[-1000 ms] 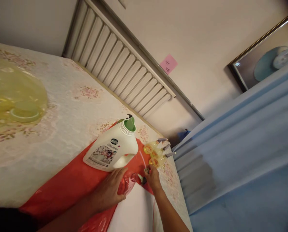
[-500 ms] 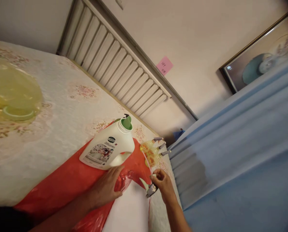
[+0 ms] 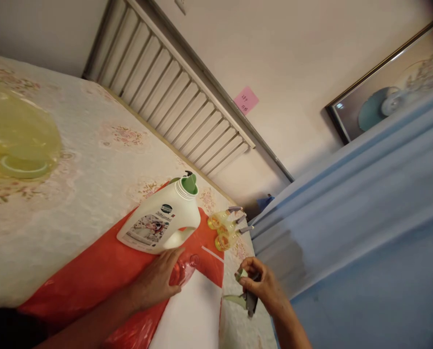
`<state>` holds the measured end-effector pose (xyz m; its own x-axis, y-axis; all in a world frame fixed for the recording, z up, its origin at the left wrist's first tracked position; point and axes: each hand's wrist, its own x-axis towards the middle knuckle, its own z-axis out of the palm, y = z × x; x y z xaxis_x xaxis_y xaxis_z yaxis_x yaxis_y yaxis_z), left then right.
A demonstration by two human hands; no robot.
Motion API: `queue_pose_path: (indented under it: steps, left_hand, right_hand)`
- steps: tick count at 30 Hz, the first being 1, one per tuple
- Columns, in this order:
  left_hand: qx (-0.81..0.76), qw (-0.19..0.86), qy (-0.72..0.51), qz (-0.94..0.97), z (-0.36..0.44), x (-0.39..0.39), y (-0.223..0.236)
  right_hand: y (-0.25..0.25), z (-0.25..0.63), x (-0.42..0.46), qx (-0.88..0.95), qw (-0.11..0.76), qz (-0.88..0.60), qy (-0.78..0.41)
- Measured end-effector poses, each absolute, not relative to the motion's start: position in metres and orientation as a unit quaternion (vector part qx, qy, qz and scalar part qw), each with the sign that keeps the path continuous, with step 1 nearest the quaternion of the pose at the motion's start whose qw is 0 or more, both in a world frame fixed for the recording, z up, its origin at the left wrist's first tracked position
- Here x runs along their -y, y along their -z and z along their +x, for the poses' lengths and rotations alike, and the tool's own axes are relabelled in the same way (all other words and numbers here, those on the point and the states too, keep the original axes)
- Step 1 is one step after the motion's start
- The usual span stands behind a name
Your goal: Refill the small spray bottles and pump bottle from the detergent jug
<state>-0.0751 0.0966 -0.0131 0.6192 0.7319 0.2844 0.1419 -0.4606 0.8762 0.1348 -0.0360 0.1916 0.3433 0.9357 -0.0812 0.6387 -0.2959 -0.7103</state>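
Sprayer (image 3: pixel 251 301) is clasped by right hand (image 3: pixel 269 287), red bottle (image 3: pixel 182 272) by left hand (image 3: pixel 158 280).

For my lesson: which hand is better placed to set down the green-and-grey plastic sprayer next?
Probably the right hand: it holds the sprayer; the left hand cups a transparent reddish bottle.

Muted light, framed picture (image 3: pixel 387 94) glinting, curtain (image 3: pixel 358 228) partly shadowed, dark corner (upper right)

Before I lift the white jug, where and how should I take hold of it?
The white jug is probably best gripped by its handle, from the picture's lower right: the loop faces that side. Keep it upright, since the mouth looks uncapped.
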Motion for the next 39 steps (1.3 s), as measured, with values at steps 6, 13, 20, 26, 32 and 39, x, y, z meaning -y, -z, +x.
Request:
queue_pose_path:
  steps: [6, 13, 20, 26, 32, 39]
  left_hand:
    - [-0.282, 0.439, -0.331, 0.786, -0.077, -0.096, 0.011]
    - [-0.273, 0.434, -0.335, 0.791, -0.074, -0.097, 0.019]
    - [-0.275, 0.427, -0.332, 0.795, -0.072, -0.097, 0.023]
    - [-0.266, 0.424, -0.348, 0.793, -0.071, -0.097, 0.025]
    - [-0.262, 0.436, -0.362, 0.781, -0.071, -0.097, 0.025]
    - [-0.256, 0.451, -0.363, 0.774, -0.078, -0.095, 0.011]
  right_hand:
    - [-0.212, 0.126, 0.032, 0.538, 0.256, -0.767, -0.237]
    - [-0.219, 0.114, 0.025, 0.549, 0.216, -0.782, -0.200]
    - [-0.224, 0.105, 0.008, 0.589, 0.152, -0.769, -0.195]
    - [-0.220, 0.082, -0.018, 0.646, 0.074, -0.735, -0.192]
    - [-0.205, 0.061, -0.046, 0.705, 0.023, -0.691, -0.158]
    - [-0.193, 0.051, -0.060, 0.721, -0.035, -0.681, -0.126]
